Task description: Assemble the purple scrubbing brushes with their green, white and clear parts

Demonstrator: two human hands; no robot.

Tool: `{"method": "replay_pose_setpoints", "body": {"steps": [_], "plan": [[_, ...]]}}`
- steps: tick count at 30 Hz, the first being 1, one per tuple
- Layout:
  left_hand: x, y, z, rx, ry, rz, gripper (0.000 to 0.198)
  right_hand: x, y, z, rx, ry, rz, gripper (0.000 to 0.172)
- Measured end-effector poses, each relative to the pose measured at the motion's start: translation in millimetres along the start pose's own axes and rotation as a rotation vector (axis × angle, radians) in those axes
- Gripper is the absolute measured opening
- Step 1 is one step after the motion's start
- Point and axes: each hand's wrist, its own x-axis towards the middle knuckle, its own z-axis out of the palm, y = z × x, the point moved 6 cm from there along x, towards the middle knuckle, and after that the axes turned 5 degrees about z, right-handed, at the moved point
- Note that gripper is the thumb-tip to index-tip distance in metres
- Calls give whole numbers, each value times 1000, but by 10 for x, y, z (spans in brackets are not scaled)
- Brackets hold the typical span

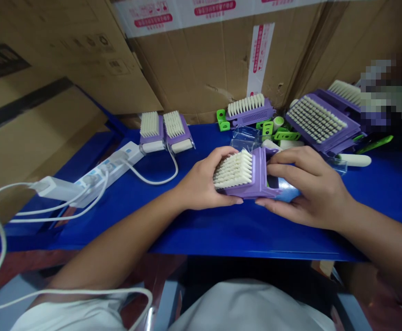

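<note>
Firmly, the left hand (201, 180) curls around a purple scrub brush (256, 184) with cream bristles, and the right hand (307, 186) grips its other end, both closed on it. Just beyond the hands lie a clear plastic case (244, 138) and green plastic parts (285, 135). Left of them, two more brushes (162, 131) sit on the blue tabletop (256, 234), near a white power strip (107, 168).
</note>
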Motion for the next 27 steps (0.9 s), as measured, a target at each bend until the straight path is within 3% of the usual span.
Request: {"method": "replay_pose_setpoints", "body": {"steps": [14, 27], "plan": [[7, 31, 4, -14, -3, 8, 96, -25, 9, 28, 46, -56, 42, 32], [7, 64, -31, -14, 25, -14, 98, -36, -10, -65, -31, 44, 40, 39]]}}
